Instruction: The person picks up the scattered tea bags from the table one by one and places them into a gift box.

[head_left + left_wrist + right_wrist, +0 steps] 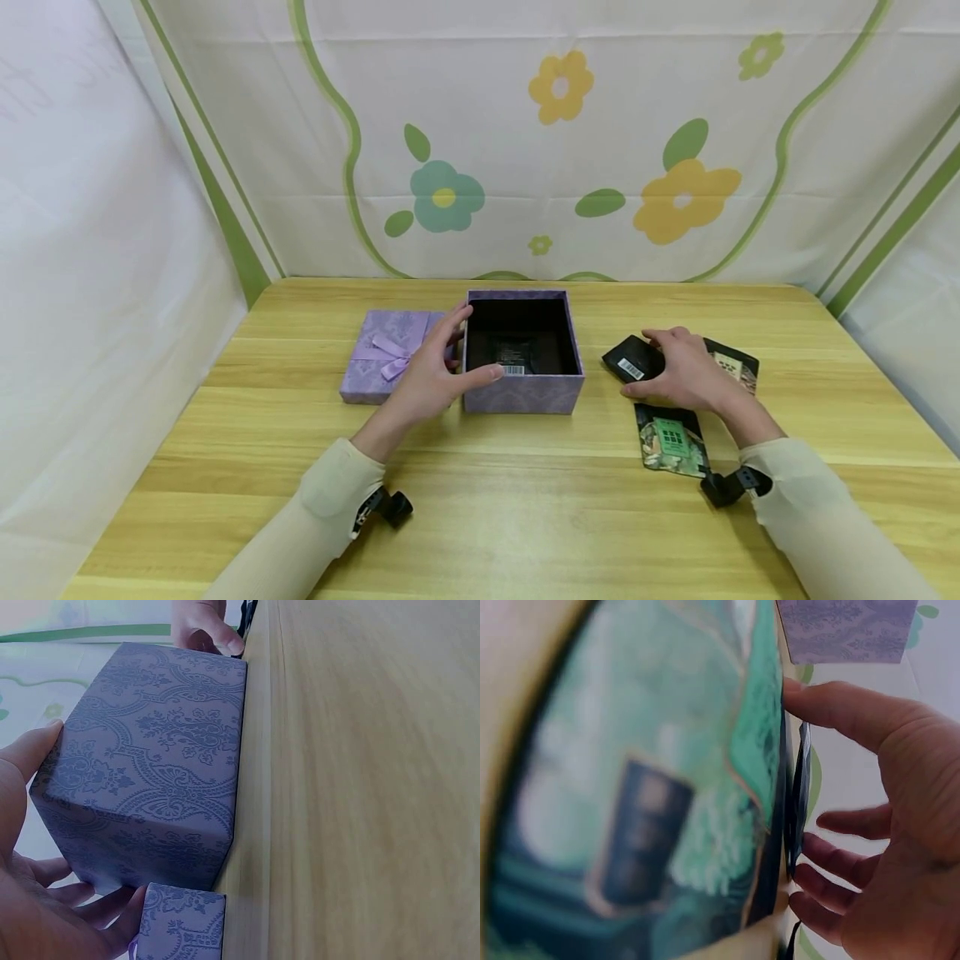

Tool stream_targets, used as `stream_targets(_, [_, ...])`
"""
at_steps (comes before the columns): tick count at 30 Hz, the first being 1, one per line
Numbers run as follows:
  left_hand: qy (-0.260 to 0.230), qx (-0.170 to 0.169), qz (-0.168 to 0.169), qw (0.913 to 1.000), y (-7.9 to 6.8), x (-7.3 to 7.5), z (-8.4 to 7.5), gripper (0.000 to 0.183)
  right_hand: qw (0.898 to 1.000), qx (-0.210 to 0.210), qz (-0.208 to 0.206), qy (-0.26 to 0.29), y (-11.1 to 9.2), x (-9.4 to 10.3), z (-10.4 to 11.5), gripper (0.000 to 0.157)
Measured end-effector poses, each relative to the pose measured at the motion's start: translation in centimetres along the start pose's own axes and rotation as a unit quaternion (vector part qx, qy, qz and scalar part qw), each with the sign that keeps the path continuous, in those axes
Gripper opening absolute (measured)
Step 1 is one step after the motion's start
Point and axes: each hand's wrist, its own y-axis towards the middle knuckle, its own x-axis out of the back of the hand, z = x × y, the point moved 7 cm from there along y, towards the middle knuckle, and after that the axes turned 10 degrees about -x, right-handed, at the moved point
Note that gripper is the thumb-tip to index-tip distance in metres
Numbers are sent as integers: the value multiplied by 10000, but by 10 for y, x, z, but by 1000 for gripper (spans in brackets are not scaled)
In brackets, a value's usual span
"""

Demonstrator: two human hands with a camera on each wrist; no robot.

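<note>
Green packet (660,825) might get nudged should the right hand (686,371), curled round black packet (632,357), drag low; left hand (431,375) grips box (522,395).

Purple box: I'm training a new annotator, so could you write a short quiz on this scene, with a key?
1. True or false: the lid with the bow lies left of the purple box.
2. In the head view, which hand's thumb lies over the box's near rim?
3. The packet inside the box shows: A) a bow; B) a barcode; C) a yellow flower.

Key: 1 true; 2 the left hand; 3 B.
</note>
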Motion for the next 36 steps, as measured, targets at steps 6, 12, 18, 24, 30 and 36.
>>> stream_targets(6, [-50, 15, -1, 10000, 0, 0, 0, 98, 9996, 73, 108, 259, 1, -2, -2, 110])
stream_targets(12, [-80, 67, 20, 9999, -1, -1, 1, 96, 9993, 111, 136, 343, 1, -1, -4, 107])
stream_targets(18, [-91, 70, 24, 9999, -1, -1, 1, 95, 9993, 145, 126, 335, 1, -1, -4, 105])
stream_targets(24, [-83, 74, 23, 9999, -1, -1, 1, 97, 9994, 61, 177, 282, 2, -1, -3, 109])
stream_targets(30, [-70, 32, 32, 10000, 0, -1, 2, 98, 9997, 25, 172, 178, 3, 0, -4, 109])
stream_targets(36, [-68, 32, 15, 10000, 0, 0, 1, 98, 9997, 111, 55, 208, 2, 4, -1, 106])
